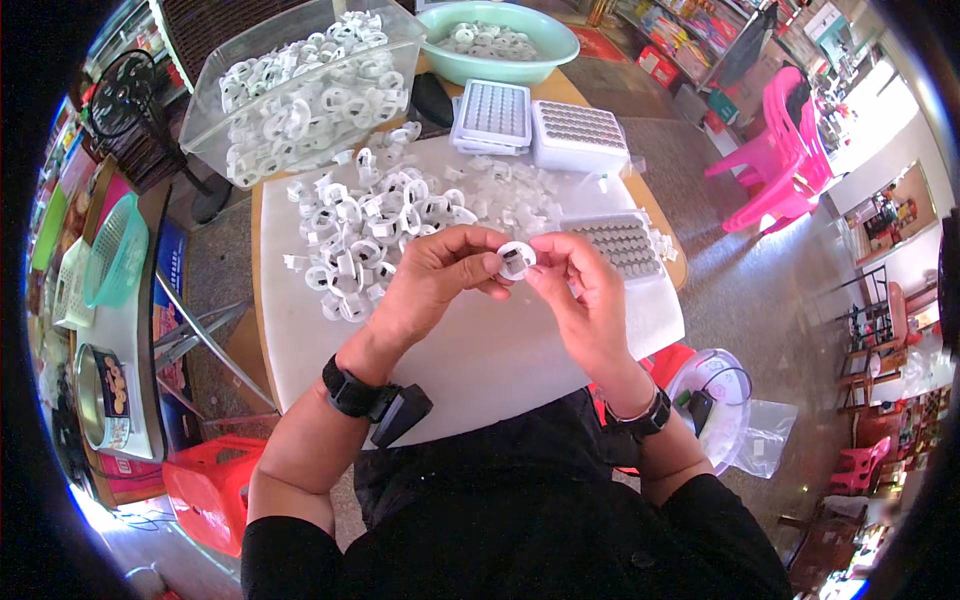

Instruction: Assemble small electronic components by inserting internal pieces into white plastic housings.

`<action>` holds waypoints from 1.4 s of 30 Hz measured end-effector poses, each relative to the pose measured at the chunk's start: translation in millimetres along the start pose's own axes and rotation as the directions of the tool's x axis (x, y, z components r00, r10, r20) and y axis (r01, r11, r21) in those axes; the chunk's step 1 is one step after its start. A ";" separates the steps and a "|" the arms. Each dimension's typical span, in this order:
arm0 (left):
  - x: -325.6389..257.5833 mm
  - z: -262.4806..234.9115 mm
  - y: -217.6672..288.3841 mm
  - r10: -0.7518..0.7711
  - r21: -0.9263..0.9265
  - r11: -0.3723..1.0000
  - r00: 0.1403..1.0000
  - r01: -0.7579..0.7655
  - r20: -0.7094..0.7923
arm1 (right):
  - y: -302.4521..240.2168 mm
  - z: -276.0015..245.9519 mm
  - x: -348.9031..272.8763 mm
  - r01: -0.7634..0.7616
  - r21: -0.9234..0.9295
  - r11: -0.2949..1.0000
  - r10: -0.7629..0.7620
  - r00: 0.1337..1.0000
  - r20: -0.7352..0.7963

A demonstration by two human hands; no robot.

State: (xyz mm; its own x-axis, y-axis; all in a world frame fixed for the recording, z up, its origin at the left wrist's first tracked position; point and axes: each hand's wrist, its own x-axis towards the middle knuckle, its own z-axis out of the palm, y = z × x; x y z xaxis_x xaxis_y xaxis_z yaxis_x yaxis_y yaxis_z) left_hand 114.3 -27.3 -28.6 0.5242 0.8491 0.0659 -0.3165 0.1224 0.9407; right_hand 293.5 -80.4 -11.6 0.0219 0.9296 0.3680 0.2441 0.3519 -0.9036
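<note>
Between my two hands, above the table, is a small round white plastic part [516, 260] with a dark spot on its face. My left hand [447, 268] pinches its left side with thumb and fingers. From the other side my right hand [577, 280] grips its right edge. A pile of white ring-shaped plastic parts [385, 215] lies to the left, just beyond my left hand. Small translucent pieces [515, 195] are heaped behind my hands. Close to my right hand, a tray [625, 245] holds rows of small grey round pieces.
A clear plastic bin [215, 140] of white parts stands far left, beside a pale green basin [500, 68] with more. Two filled trays, a white one [580, 150] and another [493, 112], sit at the table's back. A red stool [205, 490] stands lower left, a clear bucket [735, 400] right.
</note>
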 end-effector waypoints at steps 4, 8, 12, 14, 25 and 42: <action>-2.2 -0.3 0.6 -0.028 -0.083 0.996 0.999 0.031 0.036 | -2.9 1.9 -2.1 -0.049 0.074 0.996 0.049 0.999 0.005; -0.8 -1.5 0.6 -0.106 -0.126 0.985 0.991 0.116 0.078 | -14.5 1.2 -2.3 -0.123 0.092 0.988 0.121 0.992 0.031; 0.5 4.8 2.9 -0.222 -0.205 0.945 0.960 0.255 0.172 | -16.1 -3.0 -0.3 -0.112 -0.024 0.993 0.113 0.992 0.053; 0.1 -0.1 -2.1 -0.242 -0.224 0.927 0.936 0.300 0.254 | -13.1 0.7 1.1 -0.044 0.004 0.999 0.043 0.996 0.080; 0.6 -2.7 -4.8 -0.203 -0.260 0.938 0.972 0.227 0.117 | 23.9 -88.7 6.0 0.014 -0.463 0.886 -0.136 0.963 -0.231; -1.5 -0.3 -2.3 -0.220 -0.248 0.940 0.972 0.235 0.086 | 38.9 -79.4 -6.8 0.037 -0.659 0.751 -0.109 0.992 -0.068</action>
State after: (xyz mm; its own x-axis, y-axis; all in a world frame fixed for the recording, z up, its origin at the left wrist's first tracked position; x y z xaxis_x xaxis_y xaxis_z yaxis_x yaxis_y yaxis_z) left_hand 114.0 -28.6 -30.9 0.6467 0.7541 -0.1144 -0.3705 0.4417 0.8171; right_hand 379.8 -81.8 -31.8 0.0613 0.8762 0.4781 0.8232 0.2266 -0.5207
